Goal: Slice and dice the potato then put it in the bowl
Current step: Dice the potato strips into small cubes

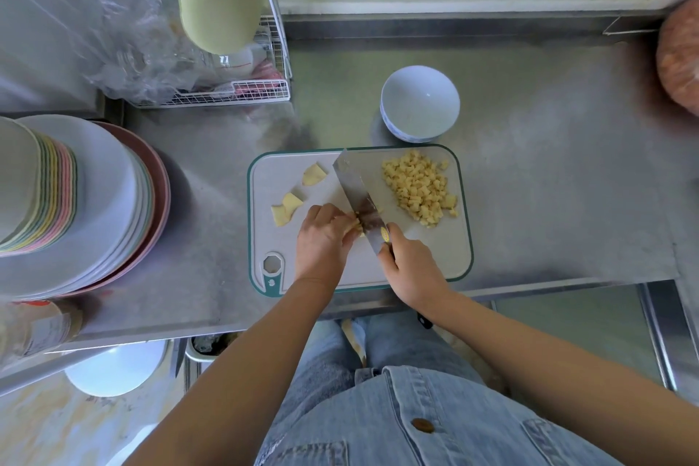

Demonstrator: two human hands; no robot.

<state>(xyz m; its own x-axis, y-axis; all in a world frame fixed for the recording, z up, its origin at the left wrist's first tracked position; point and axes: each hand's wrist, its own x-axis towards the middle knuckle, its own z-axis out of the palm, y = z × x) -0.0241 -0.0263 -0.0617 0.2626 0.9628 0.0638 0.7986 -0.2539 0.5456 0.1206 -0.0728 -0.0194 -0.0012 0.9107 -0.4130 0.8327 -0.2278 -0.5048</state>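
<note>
Here, on the steel table [548, 182], your left grip [323, 238] pinches potato [353, 225] on the cutting board [435, 257]; your right grip [410, 265] clasps the knife [353, 185]; bowl [420, 98] beyond the board.

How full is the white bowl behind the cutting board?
Empty: the bowl shows a bare inside; diced potato lies on the board.

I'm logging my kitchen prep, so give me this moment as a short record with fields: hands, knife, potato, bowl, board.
left hand: holds a potato piece against the blade
right hand: grips the knife by its handle
knife: blade down on the cutting board, tip toward the bowl
diced potato: pile on the board's right side
slices: a few uncut, on the board's left side
bowl: white, empty, on the counter just beyond the board
step: dicing underway, nothing in the bowl yet
</note>
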